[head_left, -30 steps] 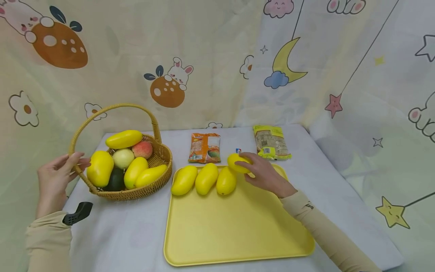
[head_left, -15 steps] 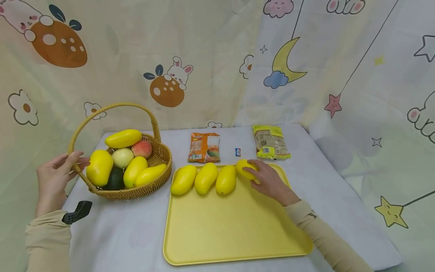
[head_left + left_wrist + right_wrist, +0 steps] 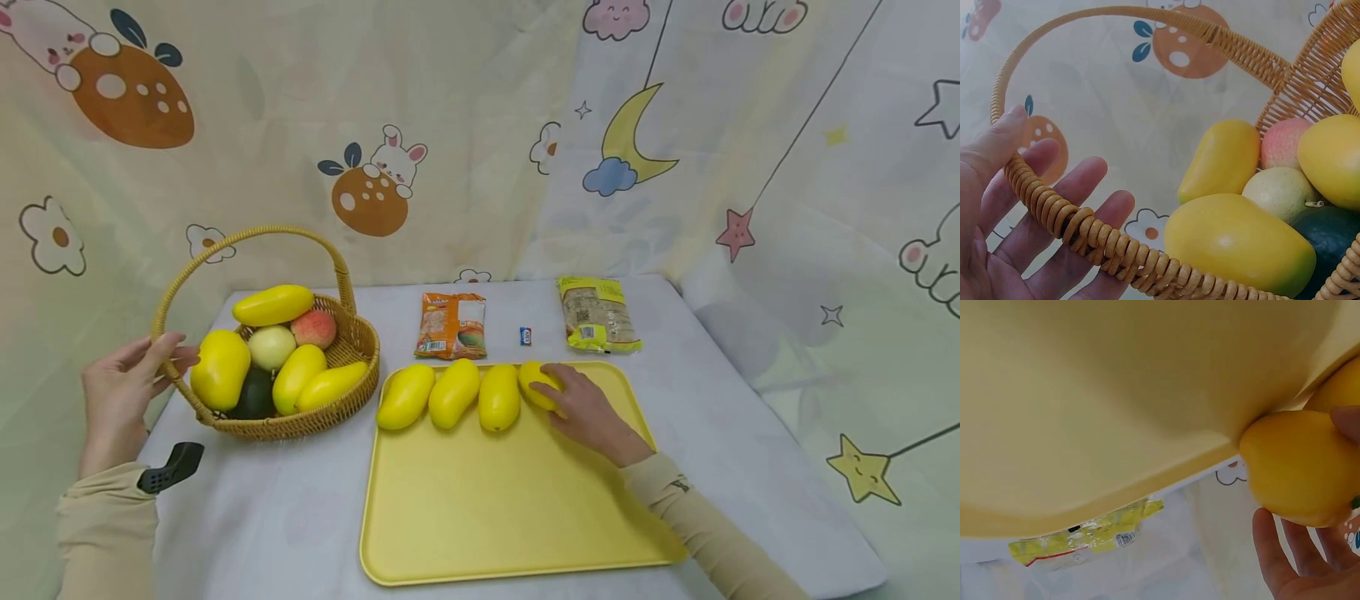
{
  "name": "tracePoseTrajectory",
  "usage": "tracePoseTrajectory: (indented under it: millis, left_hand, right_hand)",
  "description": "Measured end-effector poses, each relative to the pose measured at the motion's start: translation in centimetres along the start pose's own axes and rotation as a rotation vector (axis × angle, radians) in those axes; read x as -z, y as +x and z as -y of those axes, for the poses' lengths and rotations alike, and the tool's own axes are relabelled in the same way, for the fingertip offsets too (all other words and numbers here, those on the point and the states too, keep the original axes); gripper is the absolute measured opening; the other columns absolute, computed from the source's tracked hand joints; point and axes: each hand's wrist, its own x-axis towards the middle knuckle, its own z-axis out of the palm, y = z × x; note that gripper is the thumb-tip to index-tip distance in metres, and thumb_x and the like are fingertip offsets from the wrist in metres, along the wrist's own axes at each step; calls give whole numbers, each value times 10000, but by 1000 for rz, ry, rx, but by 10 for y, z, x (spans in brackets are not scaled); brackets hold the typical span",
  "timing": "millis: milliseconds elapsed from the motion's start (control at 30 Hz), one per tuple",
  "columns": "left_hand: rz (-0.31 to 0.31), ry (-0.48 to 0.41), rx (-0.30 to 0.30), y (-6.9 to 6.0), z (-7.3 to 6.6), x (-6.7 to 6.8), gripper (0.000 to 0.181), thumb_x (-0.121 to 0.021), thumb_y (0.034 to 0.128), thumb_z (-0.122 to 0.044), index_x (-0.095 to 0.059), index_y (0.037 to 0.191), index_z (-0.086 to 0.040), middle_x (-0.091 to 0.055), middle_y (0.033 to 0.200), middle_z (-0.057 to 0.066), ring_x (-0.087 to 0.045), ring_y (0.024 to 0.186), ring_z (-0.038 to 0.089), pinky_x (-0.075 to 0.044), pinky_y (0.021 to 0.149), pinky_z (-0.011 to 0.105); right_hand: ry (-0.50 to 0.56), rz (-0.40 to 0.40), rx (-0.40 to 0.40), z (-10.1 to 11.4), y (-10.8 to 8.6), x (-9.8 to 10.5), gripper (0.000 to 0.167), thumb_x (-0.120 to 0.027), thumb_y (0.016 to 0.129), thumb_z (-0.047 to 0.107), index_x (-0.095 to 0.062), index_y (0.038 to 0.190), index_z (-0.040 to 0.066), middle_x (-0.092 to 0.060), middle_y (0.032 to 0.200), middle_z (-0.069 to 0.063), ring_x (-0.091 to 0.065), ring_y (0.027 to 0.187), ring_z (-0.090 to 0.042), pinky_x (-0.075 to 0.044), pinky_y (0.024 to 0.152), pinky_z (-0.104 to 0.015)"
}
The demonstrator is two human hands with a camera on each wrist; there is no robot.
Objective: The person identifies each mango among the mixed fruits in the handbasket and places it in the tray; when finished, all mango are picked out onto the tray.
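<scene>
At the far edge of the yellow tray [image 3: 495,508], my right hand [image 3: 595,417] holds a yellow mango [image 3: 534,383] lying on its side. The right wrist view shows the thumb on one side of that mango [image 3: 1297,465] and the other fingers on the opposite side. Three more mangoes, the nearest one [image 3: 498,398] included, lie in a row to its left. My left hand [image 3: 123,392] grips the wicker basket's arched handle [image 3: 247,235] near its left foot. In the left wrist view, thumb and fingers [image 3: 1077,181] lie on opposite sides of the handle.
The basket [image 3: 315,425] contains several yellow mangoes, a peach [image 3: 314,330], a pale round fruit [image 3: 272,348] and a dark green fruit [image 3: 255,395]. Behind the tray lie an orange packet [image 3: 452,325], a small blue packet [image 3: 526,337] and a yellow-green bag [image 3: 598,314].
My right hand has moved the mango rightward, then down onto the tray beside the row, uncovering the small blue packet. The left hand stays on the basket handle.
</scene>
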Motion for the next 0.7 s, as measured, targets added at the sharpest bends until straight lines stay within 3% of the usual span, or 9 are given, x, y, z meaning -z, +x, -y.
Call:
tracePoseTrajectory:
  millis: [200,700]
  left_hand:
    - [-1,11,7,0,0,0,269,-749,813,-306,-739,1037,-158,-739,769,-69,-693,704,25,-502,608,110]
    - [-3,35,6,0,1,0,335,-739,818,-326,-722,1095,-138,-739,778,-78,-680,722,11,-491,615,100]
  right_hand:
    - [22,32,-24,1,-6,-5,450,-818,743,174,-649,1156,112,-500,1287,-197,-498,1175,-340,-516,860,-474]
    - [23,-37,-4,-2,-3,-3,409,-779,791,213,-625,1151,95,-549,1226,-179,-536,1106,-310,-517,853,-444]
